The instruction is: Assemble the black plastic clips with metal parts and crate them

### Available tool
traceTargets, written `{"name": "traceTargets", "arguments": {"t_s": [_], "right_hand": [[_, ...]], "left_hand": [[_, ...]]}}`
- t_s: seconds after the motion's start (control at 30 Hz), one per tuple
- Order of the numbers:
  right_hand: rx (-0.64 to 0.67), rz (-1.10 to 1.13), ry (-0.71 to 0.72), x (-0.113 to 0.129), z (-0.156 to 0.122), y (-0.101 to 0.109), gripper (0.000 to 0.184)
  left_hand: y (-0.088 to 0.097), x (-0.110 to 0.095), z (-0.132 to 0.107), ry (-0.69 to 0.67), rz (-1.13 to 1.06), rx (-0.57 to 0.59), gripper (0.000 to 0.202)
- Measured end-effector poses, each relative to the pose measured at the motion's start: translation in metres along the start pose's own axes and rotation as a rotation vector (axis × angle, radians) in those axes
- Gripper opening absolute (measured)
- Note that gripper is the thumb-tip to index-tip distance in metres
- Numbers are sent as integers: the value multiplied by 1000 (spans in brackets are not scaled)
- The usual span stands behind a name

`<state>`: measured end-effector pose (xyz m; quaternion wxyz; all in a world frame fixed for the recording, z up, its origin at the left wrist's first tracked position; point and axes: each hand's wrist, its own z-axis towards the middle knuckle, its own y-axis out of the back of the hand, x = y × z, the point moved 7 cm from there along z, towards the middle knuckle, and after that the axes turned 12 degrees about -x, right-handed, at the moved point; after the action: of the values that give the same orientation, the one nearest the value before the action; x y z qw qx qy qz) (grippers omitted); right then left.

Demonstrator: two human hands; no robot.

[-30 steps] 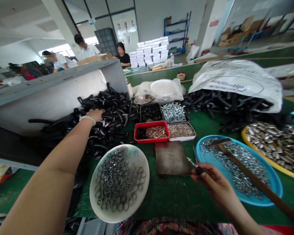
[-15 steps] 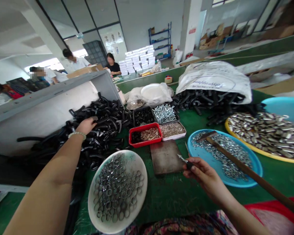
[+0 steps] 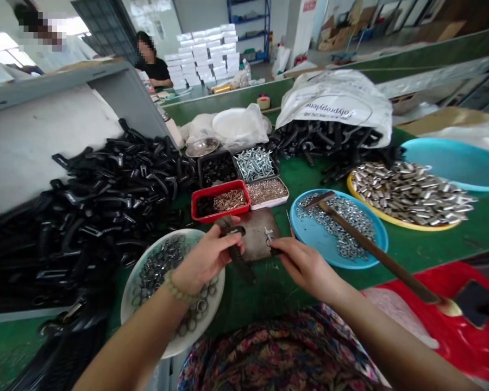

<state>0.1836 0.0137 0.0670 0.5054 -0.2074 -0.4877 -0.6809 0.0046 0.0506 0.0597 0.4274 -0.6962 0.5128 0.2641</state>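
Observation:
My left hand (image 3: 206, 252), with a beaded bracelet at its wrist, is closed around a black curved plastic handle (image 3: 240, 263). Facing it, my right hand (image 3: 305, 267) pinches a small silver metal fitting (image 3: 268, 234) with a dark end, partly hidden by the fingers. Both hands are over the near side of a flat metal plate (image 3: 258, 220). Under my left forearm stands a white bowl (image 3: 127, 301) of metal rings (image 3: 167, 259). Further left lies a big heap of similar black handles (image 3: 134, 168).
Beyond the plate are a red tray (image 3: 195, 208), a white tray of small fasteners (image 3: 269, 190) and a tray of screws (image 3: 255, 163). A hammer (image 3: 362, 244) lies across a blue basin (image 3: 297, 231) of nuts. A yellow basin (image 3: 395, 213) holds metal sleeves. Co-workers sit behind.
My left hand has come back from the black heap to the plate, bringing a black handle. My right hand has moved in closer, still pinching the metal fitting. The view has shifted.

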Motion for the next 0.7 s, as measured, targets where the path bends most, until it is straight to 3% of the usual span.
{"name": "traceTargets", "arguments": {"t_s": [0.07,0.17,0.23,0.37,0.43,0.57,0.7], "right_hand": [[34,-60,71,7,-1,0,35],[39,-78,74,9,-4,-3,36],[1,-1,-6,6,-7,-5,32],[-107,403,-313,-12,-16,-10,23],[-33,455,-328,-13,-22,-12,22],[231,272,-168,-10,-30,-10,24],[279,502,-369,-18,-33,-11,20]], "left_hand": [[-7,22,-2,5,-40,-58,46],[-19,38,0,15,-104,-92,44],[-29,42,2,21,-125,-68,43],[-38,43,4,-14,12,-19,41],[-36,47,5,10,161,25,39],[-26,54,4,15,398,120,39],[-26,53,-5,-121,469,231,38]]}}
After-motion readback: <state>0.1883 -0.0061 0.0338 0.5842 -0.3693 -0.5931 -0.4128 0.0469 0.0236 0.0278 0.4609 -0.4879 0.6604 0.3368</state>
